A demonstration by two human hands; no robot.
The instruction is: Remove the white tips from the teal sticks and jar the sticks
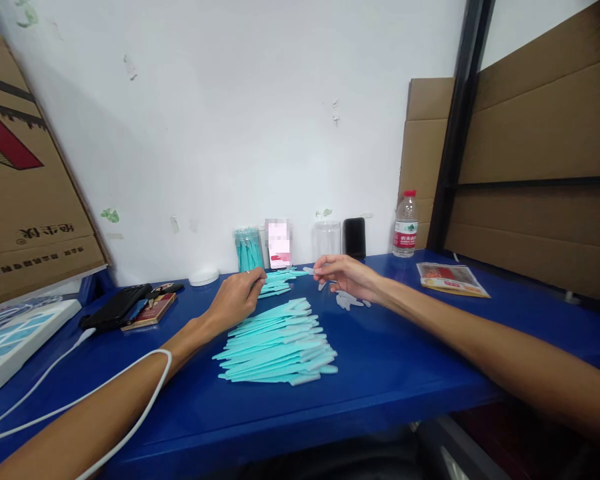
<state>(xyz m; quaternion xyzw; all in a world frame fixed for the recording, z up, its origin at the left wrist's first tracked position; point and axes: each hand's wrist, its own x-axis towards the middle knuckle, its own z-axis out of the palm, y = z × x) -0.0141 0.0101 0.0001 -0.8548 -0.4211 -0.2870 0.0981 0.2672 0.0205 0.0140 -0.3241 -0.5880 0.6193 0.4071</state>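
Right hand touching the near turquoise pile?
No, blue table shows between the right hand and that turquoise pile.

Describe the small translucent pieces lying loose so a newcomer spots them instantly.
On the glossy blue table, find the large pile of slim turquoise sticks. Past its far right corner, near the right hand, lie the small translucent pieces: whitish, not turquoise.

On the table [380, 373], capped sticks [279, 348] lie before and left of loose caps [348, 301]. Behind stand 2 jars [327, 240] with a phone [279, 247] between them, and a water bottle [405, 227] farther right.
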